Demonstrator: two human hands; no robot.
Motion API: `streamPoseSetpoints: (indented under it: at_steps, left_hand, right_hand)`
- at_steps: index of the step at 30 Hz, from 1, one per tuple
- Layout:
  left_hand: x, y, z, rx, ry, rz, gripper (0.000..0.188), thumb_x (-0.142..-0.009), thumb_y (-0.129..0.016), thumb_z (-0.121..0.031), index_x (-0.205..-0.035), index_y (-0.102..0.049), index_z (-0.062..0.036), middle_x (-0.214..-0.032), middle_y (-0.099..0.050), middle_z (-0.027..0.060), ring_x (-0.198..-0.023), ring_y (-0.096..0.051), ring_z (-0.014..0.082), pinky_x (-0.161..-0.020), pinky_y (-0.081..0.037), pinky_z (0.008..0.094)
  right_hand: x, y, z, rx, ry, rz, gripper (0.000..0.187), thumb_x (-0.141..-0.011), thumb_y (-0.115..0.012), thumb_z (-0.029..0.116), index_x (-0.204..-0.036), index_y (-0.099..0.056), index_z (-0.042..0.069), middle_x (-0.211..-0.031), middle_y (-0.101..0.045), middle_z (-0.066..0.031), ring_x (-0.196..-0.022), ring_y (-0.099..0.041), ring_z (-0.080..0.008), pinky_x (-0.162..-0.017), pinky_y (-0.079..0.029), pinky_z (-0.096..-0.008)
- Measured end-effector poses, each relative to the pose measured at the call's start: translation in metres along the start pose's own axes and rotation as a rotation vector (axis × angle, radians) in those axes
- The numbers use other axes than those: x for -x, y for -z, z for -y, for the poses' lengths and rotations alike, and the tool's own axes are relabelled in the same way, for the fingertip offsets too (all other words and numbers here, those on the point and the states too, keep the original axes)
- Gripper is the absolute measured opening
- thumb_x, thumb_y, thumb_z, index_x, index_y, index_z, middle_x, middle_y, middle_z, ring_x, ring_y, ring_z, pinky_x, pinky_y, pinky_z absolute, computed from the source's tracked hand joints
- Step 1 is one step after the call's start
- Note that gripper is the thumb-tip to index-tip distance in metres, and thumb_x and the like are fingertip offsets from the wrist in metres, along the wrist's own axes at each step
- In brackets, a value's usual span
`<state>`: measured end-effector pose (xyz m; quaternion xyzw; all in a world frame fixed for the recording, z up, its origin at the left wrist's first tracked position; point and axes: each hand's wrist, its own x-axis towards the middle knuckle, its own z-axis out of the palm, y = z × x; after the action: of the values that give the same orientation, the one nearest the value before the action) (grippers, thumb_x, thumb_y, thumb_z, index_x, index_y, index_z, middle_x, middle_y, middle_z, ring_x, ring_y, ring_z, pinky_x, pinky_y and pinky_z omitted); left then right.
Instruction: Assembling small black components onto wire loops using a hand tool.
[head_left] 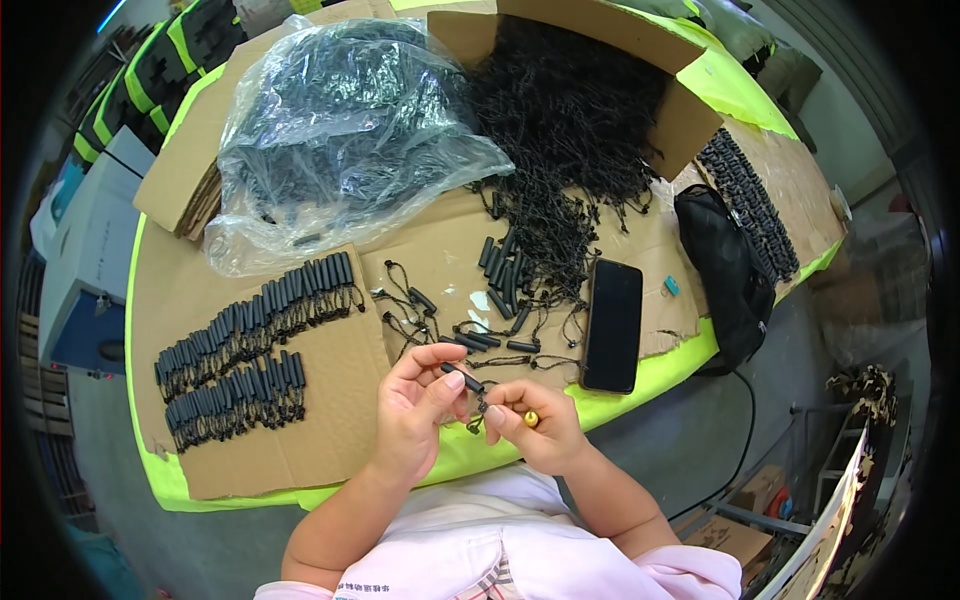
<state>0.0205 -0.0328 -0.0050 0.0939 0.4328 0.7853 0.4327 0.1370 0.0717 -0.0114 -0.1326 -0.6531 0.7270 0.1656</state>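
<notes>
My left hand (415, 405) is closed, pinching a small black tube (463, 377) between thumb and fingers. A knotted black cord (480, 408) hangs from the tube's right end. My right hand (538, 425) is closed on that cord with thumb and forefinger. Out of my right fist pokes the rounded end of a gold-coloured piece (531, 419); the rest of it is hidden by the fingers. Just beyond my hands lie several loose black tubes (522, 347) on cords, and a pile of bare tubes (497, 262) farther back.
Two rows of finished tubes (255, 315) lie on cardboard (290, 450) at left. Behind are a clear plastic bag (350, 150) of black pieces and an open carton (690, 110) spilling black cords (560, 110). A phone (612, 325), a black pouch (725, 270) and a teal piece (671, 286) lie at right.
</notes>
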Motion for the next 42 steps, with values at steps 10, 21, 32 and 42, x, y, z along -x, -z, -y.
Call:
streamPoseSetpoints:
  at_steps: [10,21,32,42]
  left_hand:
    - [-0.002,0.008,0.005,-0.023,0.045,0.11,0.032,-0.083,-0.058,-0.007,-0.113,-0.053,0.0017,-0.087,-0.058,0.0038,-0.07,-0.052,0.0071,-0.059,-0.047,0.0206]
    - [0.0,0.003,0.013,-0.155,-0.073,0.056,0.036,-0.086,-0.055,-0.008,-0.12,-0.048,0.0011,-0.084,-0.058,0.0051,-0.068,-0.053,0.0075,-0.061,-0.046,0.0201]
    - [0.004,0.001,0.022,0.044,-0.088,-0.101,0.03,-0.083,-0.059,-0.005,-0.11,-0.045,-0.0047,-0.084,-0.058,0.0062,-0.066,-0.055,0.0087,-0.058,-0.047,0.0201]
    - [-0.001,0.004,0.029,-0.171,-0.298,-0.152,0.026,-0.082,-0.061,-0.005,-0.104,-0.048,-0.0052,-0.08,-0.054,0.004,-0.066,-0.052,0.0068,-0.056,-0.044,0.0183]
  right_hand:
    - [-0.005,0.006,-0.01,-0.468,-0.291,0.116,0.011,-0.088,-0.054,0.013,-0.09,-0.051,0.003,-0.064,-0.049,0.0005,-0.051,-0.044,-0.0057,-0.043,-0.029,-0.0186]
    - [0.003,-0.025,-0.029,-0.053,-0.01,-0.29,0.011,-0.086,-0.057,0.012,-0.089,-0.05,0.004,-0.063,-0.051,-0.0005,-0.049,-0.046,-0.0073,-0.04,-0.034,-0.0214]
    - [-0.011,-0.015,-0.033,0.874,0.725,-0.388,0.021,-0.072,-0.067,0.004,-0.089,-0.055,0.005,-0.07,-0.059,-0.0066,-0.051,-0.054,-0.0194,-0.044,-0.042,-0.0294]
    - [-0.008,-0.026,-0.02,-0.247,-0.163,-0.274,0.016,-0.08,-0.063,0.007,-0.091,-0.055,0.0,-0.075,-0.058,-0.0088,-0.063,-0.057,-0.011,-0.058,-0.045,-0.0234]
